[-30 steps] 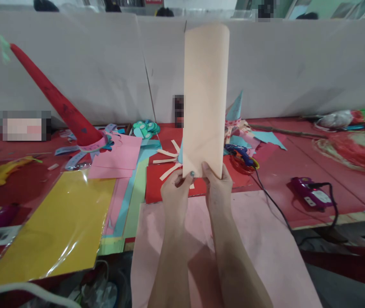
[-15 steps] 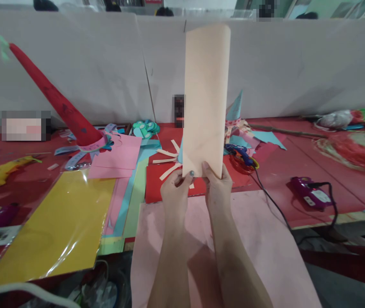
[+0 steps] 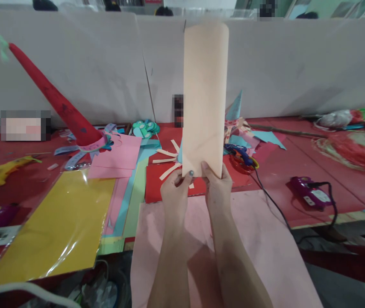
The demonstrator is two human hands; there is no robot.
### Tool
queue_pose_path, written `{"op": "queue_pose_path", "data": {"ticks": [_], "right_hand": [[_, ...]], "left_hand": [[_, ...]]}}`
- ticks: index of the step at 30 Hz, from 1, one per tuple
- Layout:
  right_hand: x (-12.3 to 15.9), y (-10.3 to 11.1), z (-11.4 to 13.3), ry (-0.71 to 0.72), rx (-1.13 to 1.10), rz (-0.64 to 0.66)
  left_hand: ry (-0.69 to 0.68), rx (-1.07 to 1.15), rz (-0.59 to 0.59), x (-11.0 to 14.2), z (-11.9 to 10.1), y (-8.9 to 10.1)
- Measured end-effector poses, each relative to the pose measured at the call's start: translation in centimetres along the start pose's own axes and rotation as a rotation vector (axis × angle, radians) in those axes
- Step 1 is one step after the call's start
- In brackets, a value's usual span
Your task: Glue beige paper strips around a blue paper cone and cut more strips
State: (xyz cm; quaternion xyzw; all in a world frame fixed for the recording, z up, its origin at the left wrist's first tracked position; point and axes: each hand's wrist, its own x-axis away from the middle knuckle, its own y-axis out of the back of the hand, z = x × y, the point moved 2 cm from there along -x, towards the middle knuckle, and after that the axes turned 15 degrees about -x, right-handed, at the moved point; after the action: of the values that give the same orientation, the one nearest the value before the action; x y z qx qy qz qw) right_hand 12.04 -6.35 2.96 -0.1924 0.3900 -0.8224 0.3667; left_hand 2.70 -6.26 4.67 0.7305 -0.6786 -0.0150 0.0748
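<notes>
Peach paper sheet (image 3: pixel 205 98), smooth, curved, pinched upright by both hands.

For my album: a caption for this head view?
Both hands, left hand and right hand, hold a tall peach paper sheet upright.

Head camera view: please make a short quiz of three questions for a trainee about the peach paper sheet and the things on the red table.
1. True or false: both hands hold the peach paper sheet by its lower edge.
2. Which thing lies nearest to the left edge of the picture?
A. the red cone
B. the purple glue gun
C. the blue glue gun
3. Fill in: under the forearms lies a large ____ sheet.

Key
1. True. The left hand and the right hand pinch the bottom edge, and the sheet stands upright.
2. A
3. pink
</notes>
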Motion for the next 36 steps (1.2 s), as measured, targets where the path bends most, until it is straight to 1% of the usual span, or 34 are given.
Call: {"op": "queue_pose_path", "data": {"ticks": [5, 10, 12, 14, 16, 18, 21, 24, 26, 28, 30, 33, 36], "right_hand": [[0.0, 0.1, 0.0, 0.004, 0.006, 0.012], [-0.1, 0.2, -0.1, 0.012, 0.017, 0.011], [-0.1, 0.1, 0.0, -0.008, -0.007, 0.021], [0.0, -0.1, -0.1, -0.072, -0.06, 0.058], [0.2, -0.5, -0.5, -0.185, -0.12, 0.127], [0.5, -0.8, -1.0, -0.289, -0.15, 0.18], [0.8, -1.0, -1.9, -0.338, -0.138, 0.203], [1.2, -1.2, -2.4, -0.387, -0.099, 0.275], [1.4, -1.4, -2.3, -0.412, -0.075, 0.303], [1.5, -1.6, -1.9, -0.393, -0.06, 0.278], [1.4, -1.5, -1.4, -0.35, -0.063, 0.217], [1.1, -1.3, -0.6, -0.296, -0.134, 0.121], [0.9, -1.0, 0.1, -0.249, -0.211, 0.088]], "left_hand": [[0.001, -0.026, 0.008, 0.2, -0.3, 0.1], [0.009, 0.012, 0.002, 0.3, -0.5, 0.1], [0.018, 0.016, -0.007, 0.2, -0.4, 0.1], [0.022, 0.02, -0.034, 0.0, -0.2, 0.3], [0.015, 0.034, -0.06, -0.1, -0.1, 0.5], [0.0, 0.038, -0.062, -0.2, 0.0, 0.6], [-0.031, -0.035, -0.045, -0.3, 0.3, 0.5], [-0.037, -0.12, -0.083, -0.5, 0.7, 0.3], [-0.028, -0.122, -0.095, -0.6, 0.9, 0.1], [-0.025, -0.099, -0.083, -0.5, 0.8, -0.1], [-0.026, -0.07, -0.074, -0.2, 0.5, -0.2], [-0.033, -0.003, -0.067, 0.3, -0.2, -0.4], [-0.038, 0.056, -0.05, 0.8, -0.9, -0.4]]}}
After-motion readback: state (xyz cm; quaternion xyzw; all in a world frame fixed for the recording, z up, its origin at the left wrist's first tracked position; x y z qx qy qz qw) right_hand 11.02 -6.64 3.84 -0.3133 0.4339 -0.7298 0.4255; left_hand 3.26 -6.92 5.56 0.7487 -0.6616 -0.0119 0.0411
